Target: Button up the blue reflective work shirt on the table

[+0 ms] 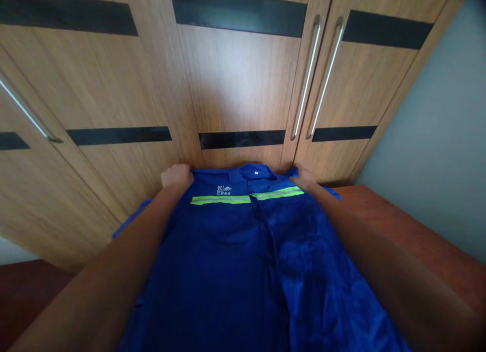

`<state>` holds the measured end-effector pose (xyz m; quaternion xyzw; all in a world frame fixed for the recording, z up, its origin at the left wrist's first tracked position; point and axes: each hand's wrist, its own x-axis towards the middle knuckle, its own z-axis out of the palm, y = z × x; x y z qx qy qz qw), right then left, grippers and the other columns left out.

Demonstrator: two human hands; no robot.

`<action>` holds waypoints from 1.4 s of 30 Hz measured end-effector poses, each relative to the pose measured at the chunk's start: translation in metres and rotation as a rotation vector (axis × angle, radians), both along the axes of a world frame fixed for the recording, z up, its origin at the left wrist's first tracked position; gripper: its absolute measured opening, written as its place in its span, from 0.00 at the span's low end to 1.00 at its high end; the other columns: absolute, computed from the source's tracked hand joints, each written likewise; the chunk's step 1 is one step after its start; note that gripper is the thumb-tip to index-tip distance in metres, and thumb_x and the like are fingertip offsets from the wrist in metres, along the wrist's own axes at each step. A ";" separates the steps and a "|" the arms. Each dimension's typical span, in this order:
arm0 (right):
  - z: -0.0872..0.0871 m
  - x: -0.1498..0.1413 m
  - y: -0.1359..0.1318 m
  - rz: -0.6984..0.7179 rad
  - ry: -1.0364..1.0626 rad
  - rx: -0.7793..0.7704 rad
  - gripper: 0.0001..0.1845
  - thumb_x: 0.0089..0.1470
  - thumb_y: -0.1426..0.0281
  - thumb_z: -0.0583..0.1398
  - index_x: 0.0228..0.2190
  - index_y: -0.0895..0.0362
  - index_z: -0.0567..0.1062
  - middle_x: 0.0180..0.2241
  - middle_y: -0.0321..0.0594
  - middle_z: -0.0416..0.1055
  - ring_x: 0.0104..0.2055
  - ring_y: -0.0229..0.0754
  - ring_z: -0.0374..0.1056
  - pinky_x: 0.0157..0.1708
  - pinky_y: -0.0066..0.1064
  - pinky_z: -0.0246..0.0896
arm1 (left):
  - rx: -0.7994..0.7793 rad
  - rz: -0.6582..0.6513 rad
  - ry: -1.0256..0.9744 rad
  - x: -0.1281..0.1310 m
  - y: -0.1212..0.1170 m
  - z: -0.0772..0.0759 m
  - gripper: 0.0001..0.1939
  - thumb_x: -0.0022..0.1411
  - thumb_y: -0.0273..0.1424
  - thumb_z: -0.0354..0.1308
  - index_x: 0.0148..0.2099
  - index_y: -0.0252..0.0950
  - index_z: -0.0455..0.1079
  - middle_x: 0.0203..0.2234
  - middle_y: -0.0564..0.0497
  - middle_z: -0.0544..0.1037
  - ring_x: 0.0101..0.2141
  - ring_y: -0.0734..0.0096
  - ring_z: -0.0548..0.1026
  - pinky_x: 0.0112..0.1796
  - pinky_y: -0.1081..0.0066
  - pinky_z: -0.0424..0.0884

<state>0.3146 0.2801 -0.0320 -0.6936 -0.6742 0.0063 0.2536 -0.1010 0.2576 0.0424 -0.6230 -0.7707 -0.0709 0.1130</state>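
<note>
A blue work jacket (224,251) is spread out before me, its collar pointing away toward the wardrobe. A yellow-green reflective stripe crosses its chest, and white printing sits above the stripe on the left. My left hand (177,177) is closed on the jacket's left-hand shoulder. At the opposite shoulder, my right hand (303,178) pinches the cloth between thumb and fingers. Between the two hands the shoulder line is stretched nearly straight. The sleeves are partly hidden under my forearms, and the hem runs out of view at the bottom.
Just beyond the collar stands a wooden wardrobe (239,79) with black bands and long metal handles (308,79). A grey-blue wall (436,155) rises on the right. Reddish-brown flooring (395,230) shows at the right and in the lower left corner.
</note>
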 end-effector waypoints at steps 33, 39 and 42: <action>-0.040 -0.116 -0.217 0.539 -0.050 -0.274 0.39 0.59 0.52 0.50 0.60 0.70 0.59 0.63 0.59 0.51 0.65 0.54 0.48 0.62 0.43 0.46 | -0.032 -0.589 0.143 0.096 -0.046 -0.073 0.17 0.63 0.24 0.45 0.50 0.34 0.68 0.41 0.39 0.75 0.41 0.56 0.75 0.39 0.61 0.69; -0.046 -0.110 -0.285 0.571 -0.065 -0.293 0.43 0.57 0.50 0.51 0.63 0.66 0.53 0.66 0.55 0.40 0.67 0.56 0.39 0.64 0.48 0.38 | -0.022 -0.661 0.073 0.096 -0.113 -0.070 0.21 0.61 0.30 0.51 0.57 0.38 0.64 0.57 0.41 0.65 0.55 0.56 0.66 0.51 0.60 0.65; -0.046 -0.121 -0.279 0.555 -0.106 -0.273 0.42 0.57 0.49 0.50 0.62 0.65 0.55 0.66 0.54 0.40 0.67 0.58 0.38 0.64 0.51 0.35 | -0.075 -0.715 0.000 0.093 -0.159 -0.074 0.23 0.62 0.33 0.53 0.59 0.40 0.63 0.59 0.42 0.64 0.58 0.55 0.62 0.53 0.56 0.63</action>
